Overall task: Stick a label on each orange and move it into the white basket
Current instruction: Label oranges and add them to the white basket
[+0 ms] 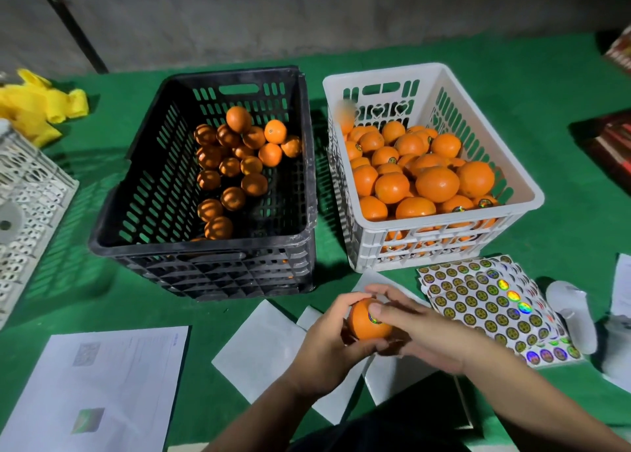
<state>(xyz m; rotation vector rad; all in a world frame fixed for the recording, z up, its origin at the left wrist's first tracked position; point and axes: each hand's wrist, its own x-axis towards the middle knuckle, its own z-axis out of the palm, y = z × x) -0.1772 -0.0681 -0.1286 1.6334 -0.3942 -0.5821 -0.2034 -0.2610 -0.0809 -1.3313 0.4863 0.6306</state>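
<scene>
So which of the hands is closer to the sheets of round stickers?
Right hand, beside the sticker sheets; left hand is farther, beyond the orange.

The orange (367,322) between the fingers (355,301) has a smooth, faintly waxy peel, and the label (374,317) on it glints like holographic foil. Just right of the fingers, the sticker sheets (491,304) are glossy paper with the same rainbow sheen (strongest on a few dots). Beyond the fingers, the white basket (512,175) and the black crate (136,212) are slotted hard plastic, the black one scuffed and dusty. The bench (102,301) wears matt green felt-like cloth. Matt white paper sheets (259,342) lie under the hands.
</scene>
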